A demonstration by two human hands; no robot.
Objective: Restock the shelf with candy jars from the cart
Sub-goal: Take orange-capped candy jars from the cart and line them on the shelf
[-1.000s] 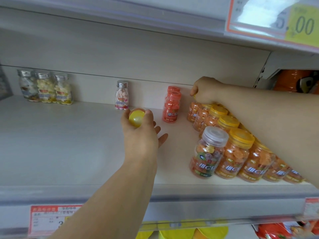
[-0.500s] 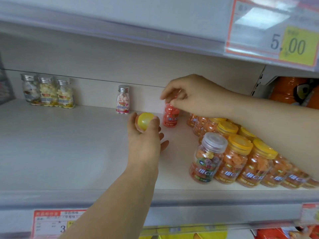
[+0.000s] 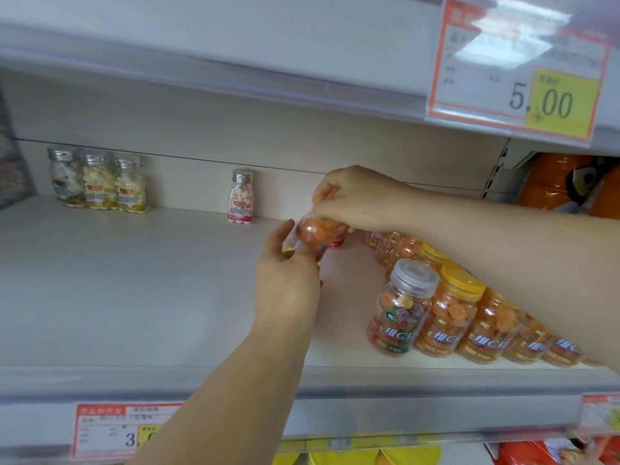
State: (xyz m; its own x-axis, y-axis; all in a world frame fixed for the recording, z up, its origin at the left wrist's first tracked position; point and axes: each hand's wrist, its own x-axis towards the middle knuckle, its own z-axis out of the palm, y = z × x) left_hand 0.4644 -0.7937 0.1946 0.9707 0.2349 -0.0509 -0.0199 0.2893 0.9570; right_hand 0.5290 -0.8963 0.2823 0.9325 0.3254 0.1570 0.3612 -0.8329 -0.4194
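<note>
A candy jar (image 3: 317, 232) full of orange sweets hangs tilted above the white shelf (image 3: 134, 297), between both hands. My left hand (image 3: 288, 273) holds its lower end with thumb and fingers. My right hand (image 3: 355, 199) reaches in from the right and pinches the jar's upper end, where a bit of yellow lid shows under the fingers. Behind the jar, a red jar (image 3: 336, 244) stands mostly hidden. A diagonal row of orange jars with yellow lids (image 3: 449, 317) runs under my right forearm, with a clear-lidded mixed-colour jar (image 3: 401, 310) at its front.
Three small silver-capped bottles (image 3: 99, 182) stand at the back left, and a single one with pink sweets (image 3: 241, 197) at the back middle. A 5.00 price tag (image 3: 516, 65) hangs from the upper shelf edge. Bare shelf surface lies left of my hands.
My right hand has moved left from the back of the orange row to the jar in my left hand. That jar has tipped, so its side shows instead of its yellow lid.
</note>
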